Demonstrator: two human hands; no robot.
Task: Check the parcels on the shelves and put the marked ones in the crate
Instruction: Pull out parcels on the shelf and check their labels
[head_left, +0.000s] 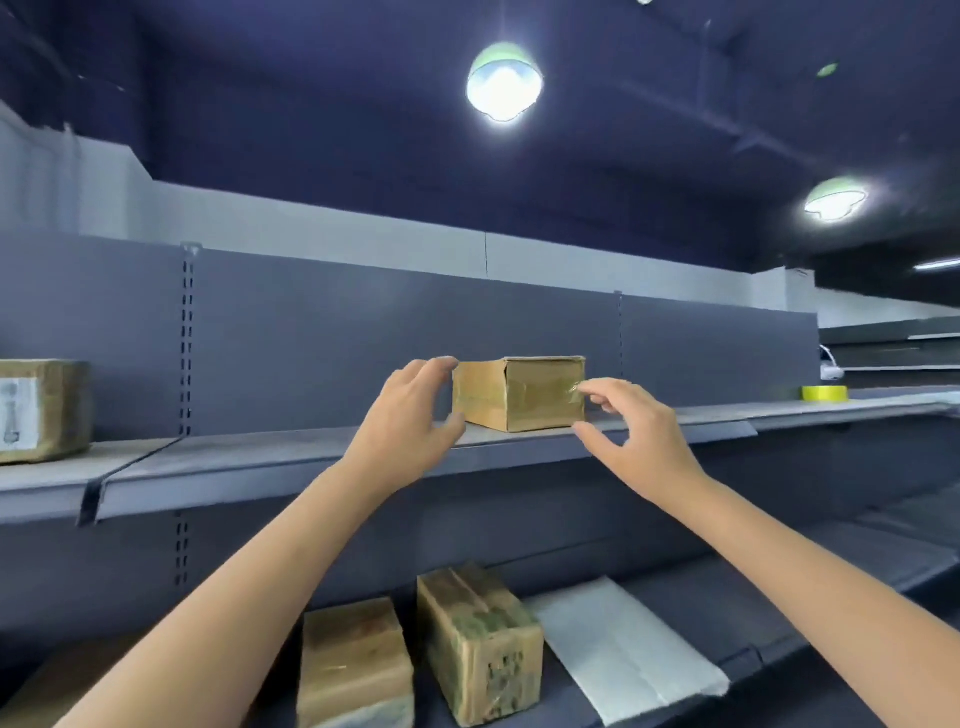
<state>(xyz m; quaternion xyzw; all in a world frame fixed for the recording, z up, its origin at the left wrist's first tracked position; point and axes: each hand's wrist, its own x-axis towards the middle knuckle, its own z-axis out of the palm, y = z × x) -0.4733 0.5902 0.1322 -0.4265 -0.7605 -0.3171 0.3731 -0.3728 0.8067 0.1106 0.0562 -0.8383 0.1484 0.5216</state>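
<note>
Nearest, two taped parcels (415, 649) and a white packet (623, 644) sat unchecked on the lower shelf (779, 613). Above, the left hand (410, 415) and right hand (634, 431) — fingers spread, holding nothing — flanked a small parcel (519, 395) on the upper shelf (260, 462). No crate showed — most work remained, I judged.

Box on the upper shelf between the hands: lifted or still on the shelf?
Still on the shelf. The cardboard box sits flat on the upper shelf; left hand and right hand flank it, fingers spread, neither gripping.
</note>
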